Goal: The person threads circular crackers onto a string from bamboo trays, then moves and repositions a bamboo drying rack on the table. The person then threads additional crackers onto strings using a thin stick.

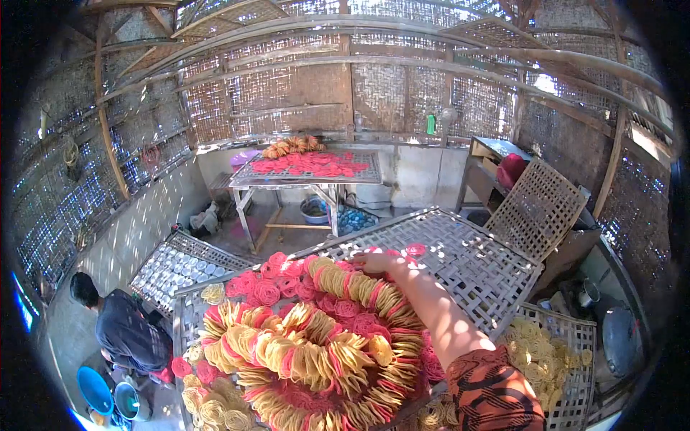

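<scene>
My right hand [370, 263] reaches over the far side of a big heap, its fingers stretched out and touching pink coiled crackers [346, 266] on the woven rack. The fingertips are small and partly hidden. Below my arm, yellow and pink round crackers [302, 352] stand on edge in long curved rows stacked into a ring. More pink crackers [266, 291] lie flat at the left of the heap, and several loose yellow ones [212, 409] are at its near left. My left hand is out of view.
A woven bamboo rack [460, 251] extends right. Behind stands a table [248, 181] with red and orange crackers. Another person [129, 330] crouches at the left near blue basins [95, 390]. Yellow crackers [535, 352] cover a rack at the right; another rack [539, 205] leans behind.
</scene>
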Action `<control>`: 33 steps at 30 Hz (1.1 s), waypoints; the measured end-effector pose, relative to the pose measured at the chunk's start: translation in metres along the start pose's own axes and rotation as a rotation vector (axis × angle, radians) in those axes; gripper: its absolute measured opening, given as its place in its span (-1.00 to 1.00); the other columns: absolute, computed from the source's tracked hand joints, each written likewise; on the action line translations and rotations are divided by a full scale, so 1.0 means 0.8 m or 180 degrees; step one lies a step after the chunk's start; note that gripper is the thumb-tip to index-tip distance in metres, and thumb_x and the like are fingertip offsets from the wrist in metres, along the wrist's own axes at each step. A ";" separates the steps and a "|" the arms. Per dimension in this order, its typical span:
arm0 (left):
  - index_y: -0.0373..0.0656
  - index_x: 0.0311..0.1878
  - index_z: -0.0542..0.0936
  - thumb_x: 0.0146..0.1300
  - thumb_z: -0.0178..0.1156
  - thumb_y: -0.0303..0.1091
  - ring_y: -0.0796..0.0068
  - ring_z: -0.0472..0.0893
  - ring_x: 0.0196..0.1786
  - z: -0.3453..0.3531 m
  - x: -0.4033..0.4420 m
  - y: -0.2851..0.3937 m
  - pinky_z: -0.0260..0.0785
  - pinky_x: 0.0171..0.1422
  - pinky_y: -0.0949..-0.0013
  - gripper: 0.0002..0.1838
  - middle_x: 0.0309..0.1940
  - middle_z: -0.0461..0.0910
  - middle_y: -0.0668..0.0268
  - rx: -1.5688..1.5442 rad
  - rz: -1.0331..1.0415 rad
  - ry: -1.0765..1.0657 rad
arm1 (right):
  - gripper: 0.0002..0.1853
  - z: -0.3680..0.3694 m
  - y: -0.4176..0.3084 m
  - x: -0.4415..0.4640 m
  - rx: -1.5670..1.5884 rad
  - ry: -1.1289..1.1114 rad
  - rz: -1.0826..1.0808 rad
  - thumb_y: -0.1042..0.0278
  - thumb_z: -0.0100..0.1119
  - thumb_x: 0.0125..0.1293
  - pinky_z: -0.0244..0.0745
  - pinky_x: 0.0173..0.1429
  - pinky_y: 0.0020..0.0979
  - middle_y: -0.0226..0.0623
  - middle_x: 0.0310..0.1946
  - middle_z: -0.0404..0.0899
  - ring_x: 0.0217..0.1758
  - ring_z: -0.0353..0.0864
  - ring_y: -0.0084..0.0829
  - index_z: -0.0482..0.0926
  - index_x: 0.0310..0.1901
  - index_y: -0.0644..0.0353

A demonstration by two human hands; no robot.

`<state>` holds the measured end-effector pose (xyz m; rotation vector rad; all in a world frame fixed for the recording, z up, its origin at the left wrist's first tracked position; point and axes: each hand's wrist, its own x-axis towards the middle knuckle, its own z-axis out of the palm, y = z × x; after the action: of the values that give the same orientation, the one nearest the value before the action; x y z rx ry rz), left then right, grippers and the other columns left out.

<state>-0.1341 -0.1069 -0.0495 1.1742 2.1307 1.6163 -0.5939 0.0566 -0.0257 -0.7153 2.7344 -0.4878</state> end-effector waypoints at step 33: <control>-0.07 -0.16 0.58 0.17 0.10 -0.37 0.26 0.53 -0.07 -0.005 0.007 -0.009 0.11 0.27 0.10 -0.82 -0.26 0.60 0.28 0.0100 -0.0107 -0.0245 | -0.22 -0.015 0.030 -0.126 -0.0315 0.0579 0.1521 -0.40 -0.04 0.07 0.18 0.32 -0.13 -0.06 0.22 0.31 0.30 0.25 -0.10 0.31 0.25 -0.08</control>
<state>-0.1433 -0.1066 -0.0532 1.1837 2.1235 1.5039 -0.5232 0.1310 -0.0068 -0.0217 2.9752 -0.3199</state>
